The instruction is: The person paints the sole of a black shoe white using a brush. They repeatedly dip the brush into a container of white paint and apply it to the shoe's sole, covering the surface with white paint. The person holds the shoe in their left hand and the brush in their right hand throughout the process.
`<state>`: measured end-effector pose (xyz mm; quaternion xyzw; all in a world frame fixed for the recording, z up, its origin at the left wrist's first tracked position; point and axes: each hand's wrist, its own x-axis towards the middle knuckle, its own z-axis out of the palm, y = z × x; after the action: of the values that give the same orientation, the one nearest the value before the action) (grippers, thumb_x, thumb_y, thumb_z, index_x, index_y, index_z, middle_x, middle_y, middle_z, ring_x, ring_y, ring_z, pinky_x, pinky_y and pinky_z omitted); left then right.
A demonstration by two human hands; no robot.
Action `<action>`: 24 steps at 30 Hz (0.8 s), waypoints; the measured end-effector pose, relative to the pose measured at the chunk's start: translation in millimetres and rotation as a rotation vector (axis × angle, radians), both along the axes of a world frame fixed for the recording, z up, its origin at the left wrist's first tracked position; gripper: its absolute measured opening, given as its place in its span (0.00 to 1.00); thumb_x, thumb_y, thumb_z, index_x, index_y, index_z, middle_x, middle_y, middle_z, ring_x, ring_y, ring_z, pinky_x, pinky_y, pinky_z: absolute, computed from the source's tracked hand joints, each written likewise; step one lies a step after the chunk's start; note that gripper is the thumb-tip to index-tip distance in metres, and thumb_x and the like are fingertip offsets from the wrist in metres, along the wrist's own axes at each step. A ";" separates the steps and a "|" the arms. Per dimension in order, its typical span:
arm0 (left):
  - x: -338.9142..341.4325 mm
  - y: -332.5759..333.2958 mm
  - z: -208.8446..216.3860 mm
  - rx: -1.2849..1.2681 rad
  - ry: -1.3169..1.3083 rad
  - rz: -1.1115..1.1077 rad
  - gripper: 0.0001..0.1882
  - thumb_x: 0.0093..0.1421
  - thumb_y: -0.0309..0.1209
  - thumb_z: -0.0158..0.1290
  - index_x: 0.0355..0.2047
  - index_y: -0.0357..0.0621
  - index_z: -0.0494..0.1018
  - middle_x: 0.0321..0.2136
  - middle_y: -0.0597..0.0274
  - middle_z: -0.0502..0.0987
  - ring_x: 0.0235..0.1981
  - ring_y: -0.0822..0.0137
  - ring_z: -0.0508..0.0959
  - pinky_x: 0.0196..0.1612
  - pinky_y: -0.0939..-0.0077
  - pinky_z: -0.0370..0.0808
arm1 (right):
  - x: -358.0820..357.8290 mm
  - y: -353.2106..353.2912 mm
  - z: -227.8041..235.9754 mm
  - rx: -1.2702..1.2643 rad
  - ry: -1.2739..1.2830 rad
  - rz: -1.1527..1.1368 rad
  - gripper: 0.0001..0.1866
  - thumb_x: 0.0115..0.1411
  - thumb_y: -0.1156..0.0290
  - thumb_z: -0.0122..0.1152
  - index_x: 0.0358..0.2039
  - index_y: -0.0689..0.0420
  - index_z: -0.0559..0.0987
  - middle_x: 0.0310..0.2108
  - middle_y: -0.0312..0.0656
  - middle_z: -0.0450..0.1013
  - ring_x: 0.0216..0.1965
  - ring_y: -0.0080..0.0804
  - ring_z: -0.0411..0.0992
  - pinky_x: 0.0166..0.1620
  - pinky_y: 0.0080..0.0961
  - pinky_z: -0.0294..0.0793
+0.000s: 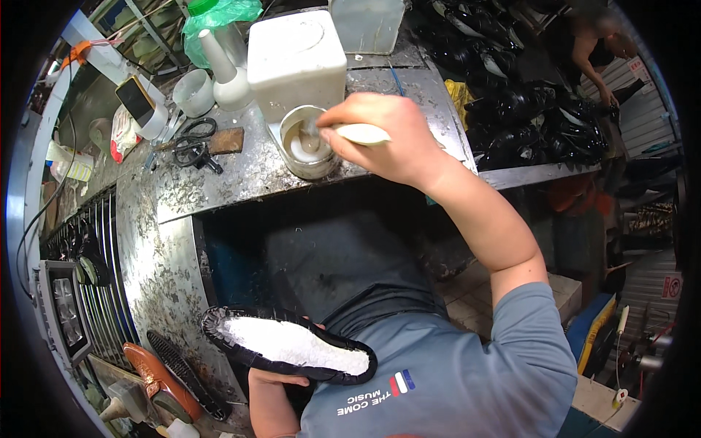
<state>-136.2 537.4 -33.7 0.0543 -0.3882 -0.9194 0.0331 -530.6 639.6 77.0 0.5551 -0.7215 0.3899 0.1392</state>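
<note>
My left hand (276, 377) grips a black shoe upper (274, 339), its underside turned up to show a white bottom inside the folded, pleated black rim. Most of the left fingers are hidden beneath it. Above the bench, my right hand (391, 139) is closed round the pale handle of a brush (363, 133). The brush's lower end is over or inside a round, crusted cup (315, 171) that holds whitish liquid; the exact contact is hard to see.
Behind the cup stands a white square jug (296, 62), with a white bottle (232, 87) beside it. Black scissors (193, 142) lie left. A brown shoe (162, 383) and a black sole (186, 372) rest lower left. Black shoes (511, 109) are piled right, near another person (588, 55).
</note>
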 end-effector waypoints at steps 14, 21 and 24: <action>-44.8 3.6 76.9 -0.941 -0.417 0.356 0.34 0.57 0.36 0.66 0.61 0.39 0.67 0.51 0.51 0.76 0.51 0.57 0.76 0.56 0.64 0.74 | 7.7 11.8 -13.4 -0.102 -0.137 0.049 0.09 0.57 0.67 0.72 0.39 0.53 0.86 0.35 0.43 0.82 0.35 0.38 0.81 0.39 0.30 0.80; -54.9 -26.7 111.5 -2.069 0.288 0.569 0.22 0.67 0.27 0.55 0.60 0.43 0.64 0.52 0.45 0.78 0.50 0.44 0.81 0.52 0.48 0.82 | 37.9 39.8 -2.8 -0.134 -0.444 0.376 0.15 0.56 0.73 0.74 0.44 0.60 0.86 0.38 0.44 0.83 0.39 0.38 0.81 0.46 0.31 0.79; -43.7 -33.3 122.0 -2.215 0.322 0.469 0.22 0.70 0.30 0.49 0.63 0.51 0.62 0.55 0.51 0.76 0.53 0.47 0.80 0.55 0.48 0.80 | 55.1 45.0 -1.2 -0.101 -0.653 0.571 0.14 0.55 0.75 0.74 0.43 0.60 0.86 0.37 0.45 0.84 0.38 0.37 0.82 0.43 0.29 0.81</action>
<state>-179.9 504.0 88.3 -0.0520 -0.9569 -0.0394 0.2830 -475.5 684.6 75.8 0.5724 -0.5252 0.6026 -0.1828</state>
